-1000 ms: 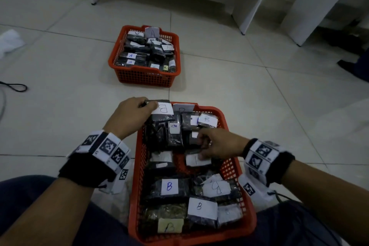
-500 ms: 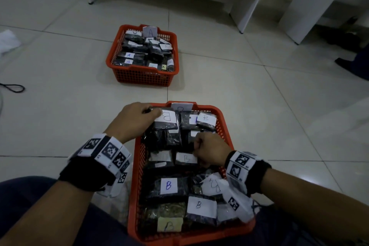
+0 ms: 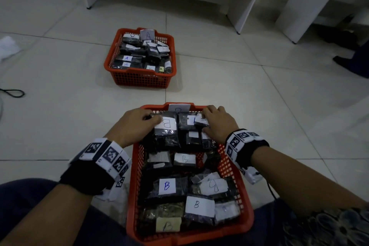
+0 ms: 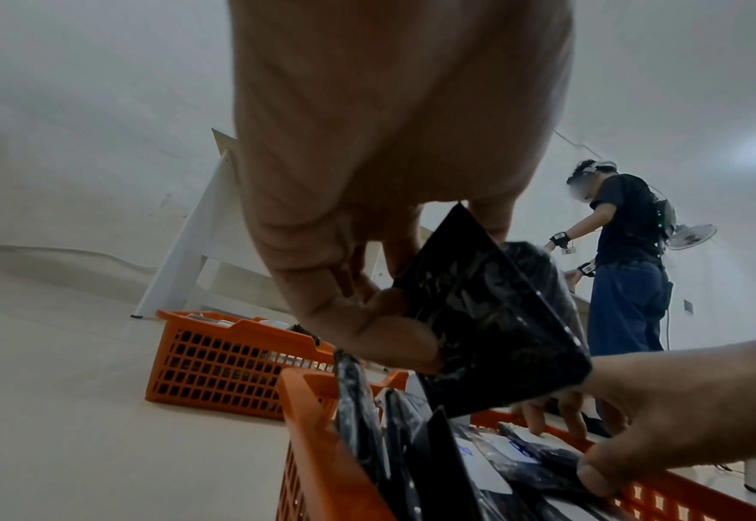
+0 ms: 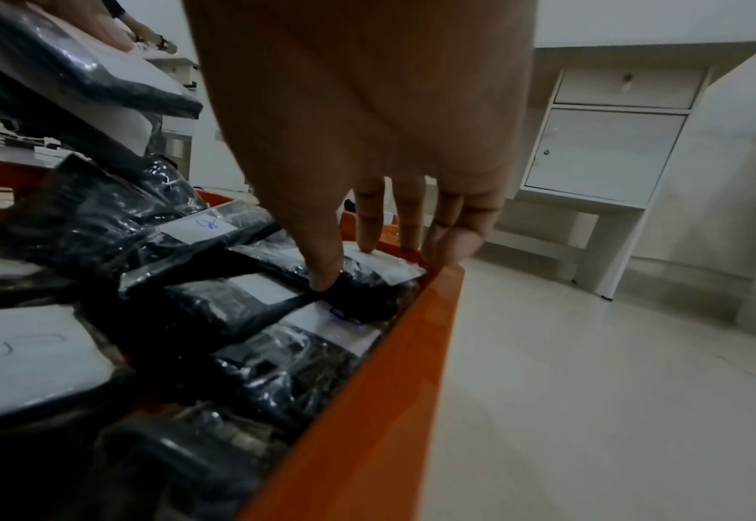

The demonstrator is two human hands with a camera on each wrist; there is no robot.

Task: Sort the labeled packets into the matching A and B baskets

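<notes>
An orange basket [image 3: 137,168] with a B tag stands between my knees, full of black packets with white B labels. My left hand [image 3: 151,118] grips one black B packet [image 3: 165,136] at the basket's far left; the left wrist view shows thumb and fingers pinching this packet [image 4: 491,317] above the rim. My right hand [image 3: 210,121] lies at the far right corner. Its fingers [image 5: 367,225] are straight, touching a packet label, and its thumb presses the same packet [image 5: 367,278]. Farther off stands the orange A basket [image 3: 139,80], filled with A packets.
White desk legs [image 3: 242,6] and a cabinet [image 5: 603,151] stand beyond the A basket. A black cable [image 3: 14,93] and a white cloth [image 3: 8,47] lie far left. Another person [image 4: 625,261] stands at the right, their shoe [image 3: 341,61] on the floor.
My right hand has moved from the middle of the B basket to its far right corner. My left hand kept its hold on the B packet, now lying flatter over the basket's far left.
</notes>
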